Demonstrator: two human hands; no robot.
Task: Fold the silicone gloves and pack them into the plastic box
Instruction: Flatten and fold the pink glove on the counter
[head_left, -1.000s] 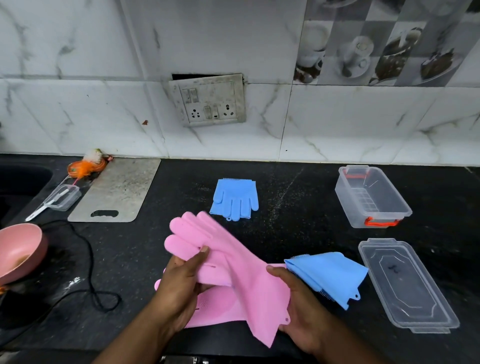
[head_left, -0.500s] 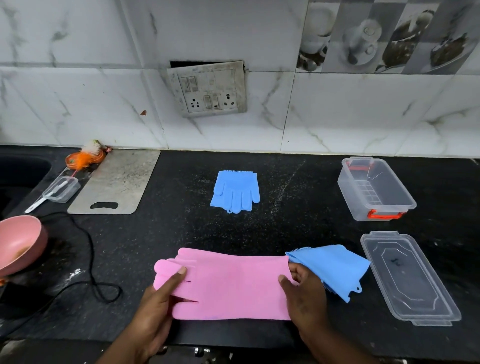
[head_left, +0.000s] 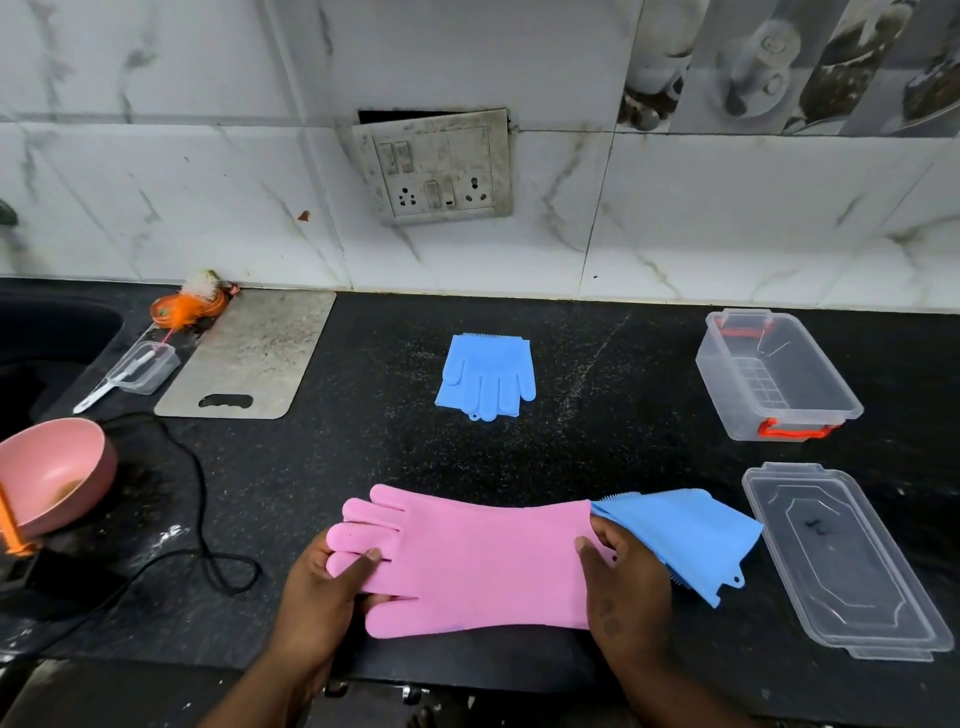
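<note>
A pink silicone glove (head_left: 478, 566) lies flat across the black counter near the front edge, fingers to the left. My left hand (head_left: 322, 587) pinches its fingertips with the thumb on top. My right hand (head_left: 623, 587) holds the cuff end. A folded blue glove (head_left: 685, 535) lies just right of the cuff, partly under my right hand. Another folded blue glove (head_left: 488, 376) rests at the counter's middle. The clear plastic box (head_left: 810, 405) with orange clips stands open at the right, and its lid (head_left: 841, 561) lies in front of it.
A steel cutting board (head_left: 249, 358) lies at the back left beside a small clear container (head_left: 145, 369) and an orange scrubber (head_left: 187, 306). A pink bowl (head_left: 52, 473) and a black cable (head_left: 202, 519) sit at the left. A switch plate (head_left: 434, 166) hangs on the tiled wall.
The pink glove, held up and slanted a second ago, has been laid flat and stretched sideways on the counter. Both hands moved apart to its two ends.
</note>
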